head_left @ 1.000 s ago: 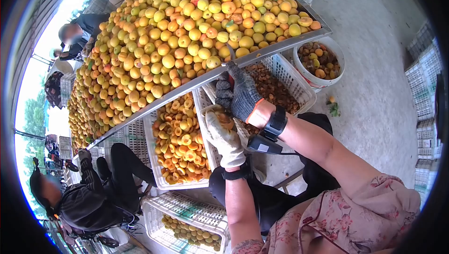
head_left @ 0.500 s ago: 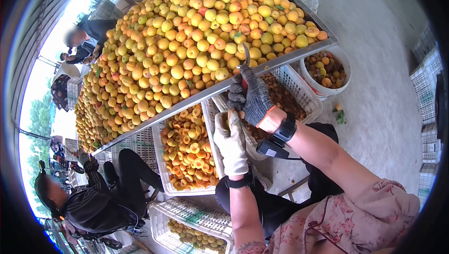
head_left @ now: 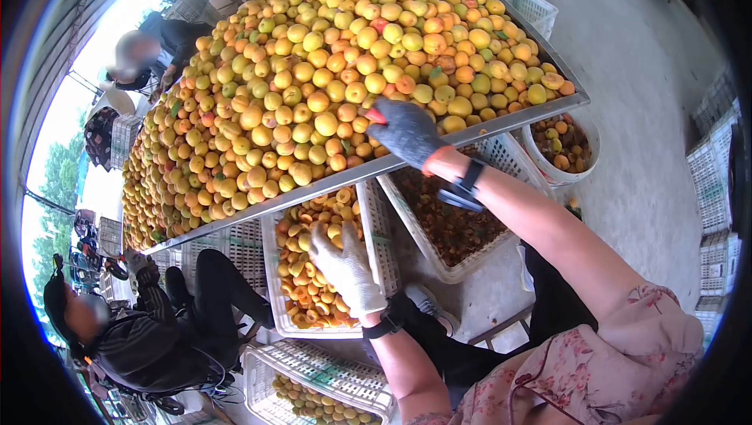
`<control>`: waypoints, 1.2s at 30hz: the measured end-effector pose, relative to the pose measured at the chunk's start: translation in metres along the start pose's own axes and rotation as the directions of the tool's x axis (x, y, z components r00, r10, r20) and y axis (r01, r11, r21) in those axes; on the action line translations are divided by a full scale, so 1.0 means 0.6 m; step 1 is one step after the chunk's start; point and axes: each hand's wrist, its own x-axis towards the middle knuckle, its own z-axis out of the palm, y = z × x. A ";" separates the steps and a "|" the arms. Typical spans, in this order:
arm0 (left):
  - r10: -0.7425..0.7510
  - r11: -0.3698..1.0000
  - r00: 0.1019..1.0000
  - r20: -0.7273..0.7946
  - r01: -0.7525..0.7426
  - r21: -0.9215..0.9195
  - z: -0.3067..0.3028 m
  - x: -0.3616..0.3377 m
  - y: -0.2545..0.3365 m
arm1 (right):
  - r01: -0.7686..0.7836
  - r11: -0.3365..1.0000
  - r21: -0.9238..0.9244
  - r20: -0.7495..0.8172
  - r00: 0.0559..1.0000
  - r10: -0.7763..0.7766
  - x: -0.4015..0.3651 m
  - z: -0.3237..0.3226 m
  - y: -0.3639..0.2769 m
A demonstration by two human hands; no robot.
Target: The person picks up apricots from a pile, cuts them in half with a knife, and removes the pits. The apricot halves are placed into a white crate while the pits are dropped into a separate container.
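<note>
My left hand (head_left: 345,268), in a white glove, is over the crate of halved apricots (head_left: 325,300), fingers apart with apricot halves right at the tips. My right hand (head_left: 409,135), in a dark grey glove, reaches over the metal table edge onto the heaped whole apricots (head_left: 313,96). It is closed around a knife whose red handle (head_left: 376,115) shows at the fingers; the blade is hidden. Whole yellow and orange apricots surround its fingertips.
Below the right forearm stands a crate of dark scraps (head_left: 450,225). A white bucket (head_left: 593,151) with fruit is at the right. A crate (head_left: 329,370) of small fruit sits at the bottom. One person (head_left: 157,323) sits at the left; another (head_left: 160,45) works farther back.
My hands have parted. The left moved from the middle over to the halved-apricot crate and spread its fingers; the right moved up onto the pile, and the curved blade is out of sight.
</note>
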 end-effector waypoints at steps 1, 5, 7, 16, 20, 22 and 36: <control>-0.033 0.996 0.997 0.070 0.038 -0.076 0.000 0.004 0.002 | -0.006 0.999 -0.038 0.042 0.999 0.007 0.026 0.030 -0.014; 0.021 0.895 0.971 0.236 0.087 -0.438 0.026 0.020 -0.029 | -0.021 0.986 -0.166 0.145 0.988 0.046 0.103 0.126 -0.059; -0.066 0.814 0.952 0.300 0.225 -0.535 0.032 0.025 -0.024 | -0.047 0.979 -0.198 0.134 0.988 0.075 0.124 0.157 -0.067; -0.076 0.378 0.952 0.296 0.302 -0.875 0.046 0.047 0.000 | 0.155 0.982 -0.110 0.228 0.965 -0.127 0.098 0.140 -0.042; -0.075 0.126 0.959 0.273 0.281 -0.951 0.044 0.055 0.009 | 0.122 0.988 0.099 0.187 0.972 -0.139 0.040 0.099 -0.072; -0.005 -0.044 0.975 0.222 0.221 -0.974 0.051 0.060 0.009 | 0.089 0.978 0.187 0.233 0.964 -0.132 -0.005 0.080 -0.081; 0.379 -0.248 0.870 0.314 0.422 -0.872 0.046 0.039 -0.008 | -0.171 0.667 0.725 0.260 0.965 -0.036 -0.156 -0.010 -0.045</control>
